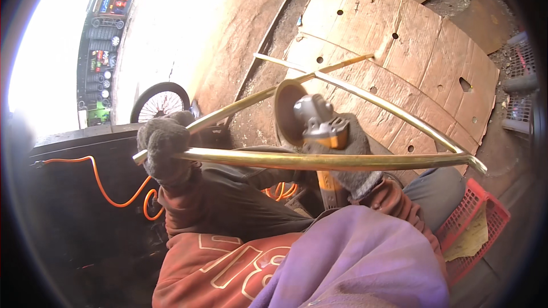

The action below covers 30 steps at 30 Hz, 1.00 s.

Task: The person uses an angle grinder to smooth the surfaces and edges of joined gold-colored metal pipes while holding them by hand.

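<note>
My gloved left hand (164,145) is closed around the left end of a frame of shiny gold-coloured metal tubes (319,161). One long tube crosses in front of me to a joint at the right; two thinner tubes cross each other farther off. In my gloved right hand (357,151) is an angle grinder (324,131) with a yellow-and-grey body, held behind the long tube. Its round disc (287,111) stands close to the far-left tube, just below the crossing; whether they touch I cannot tell.
Flattened cardboard (365,34) with holes covers the floor ahead. An orange cable (100,185) curls over a dark surface at the left. A spoked wheel (160,102) stands beyond it. A red plastic basket (476,228) sits at the near right, grey crates (519,80) at the far right.
</note>
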Each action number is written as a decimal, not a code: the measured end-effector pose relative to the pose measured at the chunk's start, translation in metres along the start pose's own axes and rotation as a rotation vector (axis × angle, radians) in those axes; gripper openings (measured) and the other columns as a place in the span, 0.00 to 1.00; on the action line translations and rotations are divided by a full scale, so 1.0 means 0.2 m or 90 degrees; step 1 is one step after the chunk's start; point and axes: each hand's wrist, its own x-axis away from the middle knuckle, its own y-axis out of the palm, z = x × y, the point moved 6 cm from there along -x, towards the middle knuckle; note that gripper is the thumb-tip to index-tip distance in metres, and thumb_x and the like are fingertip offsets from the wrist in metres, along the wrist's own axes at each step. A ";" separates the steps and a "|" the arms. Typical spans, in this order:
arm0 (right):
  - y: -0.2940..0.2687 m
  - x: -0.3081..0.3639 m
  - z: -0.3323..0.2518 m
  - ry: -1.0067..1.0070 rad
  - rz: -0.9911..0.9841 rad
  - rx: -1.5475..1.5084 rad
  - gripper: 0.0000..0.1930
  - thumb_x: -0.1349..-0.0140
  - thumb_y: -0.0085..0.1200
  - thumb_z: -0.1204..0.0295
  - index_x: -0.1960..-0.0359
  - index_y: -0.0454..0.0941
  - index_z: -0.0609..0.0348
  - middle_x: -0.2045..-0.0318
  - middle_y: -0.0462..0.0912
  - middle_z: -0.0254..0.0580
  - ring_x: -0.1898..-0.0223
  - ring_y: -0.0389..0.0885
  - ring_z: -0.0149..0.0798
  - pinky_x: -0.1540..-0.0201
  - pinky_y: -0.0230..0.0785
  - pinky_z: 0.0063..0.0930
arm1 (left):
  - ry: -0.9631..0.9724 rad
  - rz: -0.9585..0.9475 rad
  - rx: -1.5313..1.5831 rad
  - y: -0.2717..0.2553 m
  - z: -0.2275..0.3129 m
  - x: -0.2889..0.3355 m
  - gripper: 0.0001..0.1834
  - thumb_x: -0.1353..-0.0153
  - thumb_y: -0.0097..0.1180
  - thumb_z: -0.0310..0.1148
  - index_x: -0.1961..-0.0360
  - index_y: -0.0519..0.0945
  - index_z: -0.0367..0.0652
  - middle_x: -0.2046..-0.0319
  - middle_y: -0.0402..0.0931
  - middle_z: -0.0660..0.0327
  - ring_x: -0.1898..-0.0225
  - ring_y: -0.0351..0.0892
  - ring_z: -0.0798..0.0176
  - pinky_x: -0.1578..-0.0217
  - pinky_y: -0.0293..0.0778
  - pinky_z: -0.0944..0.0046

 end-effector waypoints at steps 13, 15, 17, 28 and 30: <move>0.00 -0.01 -0.03 -0.046 0.036 0.146 0.18 0.36 0.60 0.71 0.46 0.72 0.58 0.58 0.80 0.39 0.59 0.81 0.31 0.57 0.76 0.30 | 0.257 -0.120 -0.272 0.00 0.06 0.03 0.20 0.47 0.66 0.15 0.55 0.72 0.33 0.69 0.71 0.54 0.70 0.74 0.56 0.71 0.80 0.57; -0.01 -0.05 -0.05 -0.055 0.037 0.235 0.17 0.36 0.59 0.72 0.47 0.72 0.58 0.58 0.80 0.38 0.59 0.81 0.30 0.57 0.76 0.30 | 0.271 -0.139 -0.410 0.03 0.08 0.01 0.21 0.48 0.68 0.16 0.55 0.72 0.31 0.67 0.70 0.53 0.68 0.74 0.55 0.68 0.82 0.54; 0.01 -0.09 -0.06 -0.056 0.003 0.314 0.18 0.32 0.55 0.66 0.43 0.72 0.58 0.57 0.79 0.40 0.58 0.80 0.35 0.55 0.75 0.33 | 0.323 -0.156 -0.541 0.10 0.13 -0.02 0.23 0.51 0.70 0.17 0.55 0.72 0.30 0.65 0.70 0.53 0.66 0.75 0.54 0.64 0.84 0.53; -0.03 -0.06 0.06 0.234 0.155 -0.377 0.26 0.48 0.74 0.69 0.52 0.69 0.59 0.62 0.82 0.41 0.66 0.83 0.31 0.64 0.80 0.27 | 0.317 -0.032 -0.602 0.20 0.15 -0.04 0.12 0.50 0.68 0.20 0.65 0.78 0.37 0.73 0.75 0.58 0.70 0.76 0.59 0.71 0.71 0.60; -0.01 -0.04 -0.03 0.145 0.165 -0.353 0.29 0.49 0.75 0.67 0.52 0.69 0.59 0.62 0.82 0.40 0.66 0.83 0.31 0.64 0.80 0.28 | 0.242 -0.018 -0.504 0.12 0.10 -0.03 0.12 0.50 0.68 0.20 0.65 0.78 0.37 0.73 0.75 0.58 0.70 0.77 0.59 0.70 0.72 0.60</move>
